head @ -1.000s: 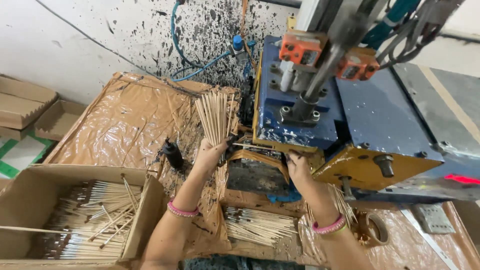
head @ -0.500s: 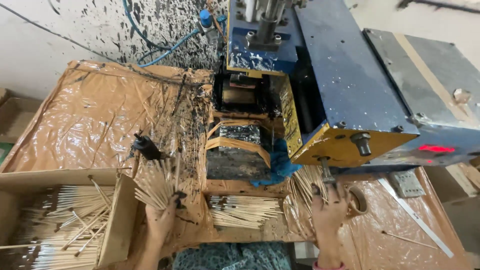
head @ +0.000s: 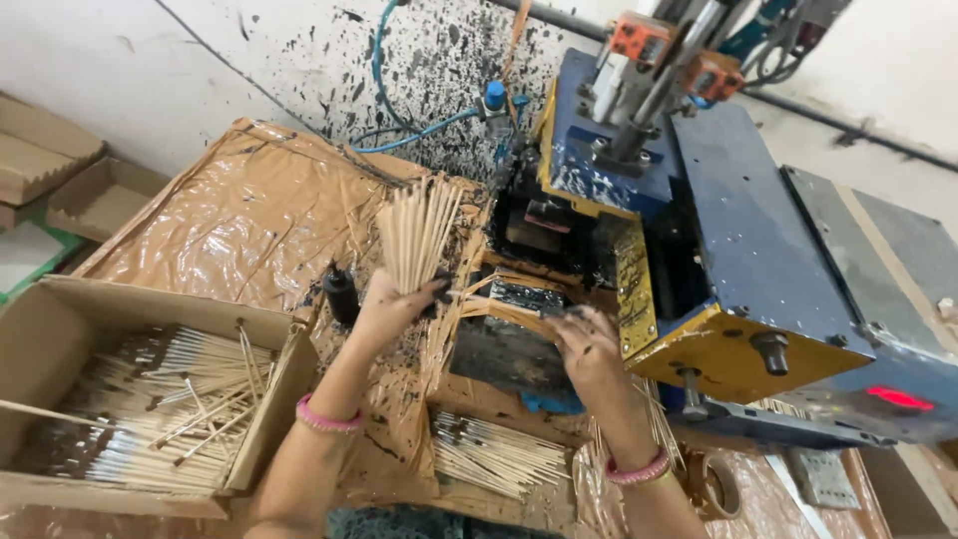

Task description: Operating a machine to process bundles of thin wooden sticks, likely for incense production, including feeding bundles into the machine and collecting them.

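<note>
My left hand grips a bundle of thin pale sticks at its lower end, fanned upward in front of the blue and yellow machine. My right hand, stained dark, reaches toward the machine's feed tray, fingers touching a few sticks lying there. Both wrists wear pink bangles. Whether the right hand grips any stick is unclear.
A cardboard box at lower left holds several coated sticks. Another pile of sticks lies below the machine. Brown plastic sheeting covers the table. A small dark bottle stands beside my left hand. A tape roll lies at lower right.
My left hand has lifted the stick bundle from low beside the box up toward the machine. My right hand rose from the lower right to the feed tray. The view shifted.
</note>
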